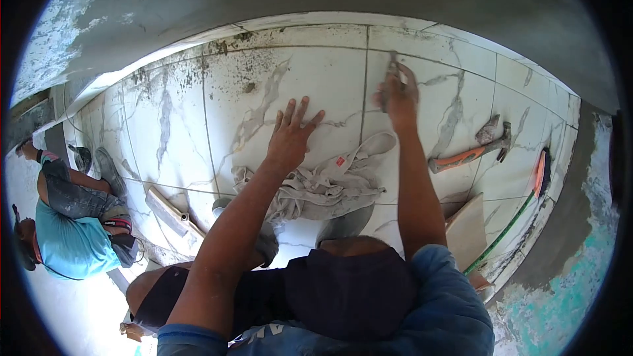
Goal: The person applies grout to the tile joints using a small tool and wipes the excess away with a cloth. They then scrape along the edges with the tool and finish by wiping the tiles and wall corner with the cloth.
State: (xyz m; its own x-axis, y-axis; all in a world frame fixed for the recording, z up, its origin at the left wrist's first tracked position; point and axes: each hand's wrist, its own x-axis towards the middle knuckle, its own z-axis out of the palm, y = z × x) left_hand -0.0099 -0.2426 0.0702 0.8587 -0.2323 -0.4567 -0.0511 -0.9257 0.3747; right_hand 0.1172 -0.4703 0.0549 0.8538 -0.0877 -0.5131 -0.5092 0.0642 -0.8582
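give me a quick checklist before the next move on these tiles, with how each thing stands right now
1. Left hand clear of the tool: ok, it is spread on the tiled floor, apart from the right hand.
2. Right hand's grip secure: cannot tell, hand and tool are blurred.
3. Tiles clean: not ok, dark specks lie ahead and to the left.
4. Cloth close by: ok, crumpled on the floor between the forearms.
5. Hammer apart from the hands: ok, it lies to the right.
6. Co-worker away from the tool: ok, at the far left.
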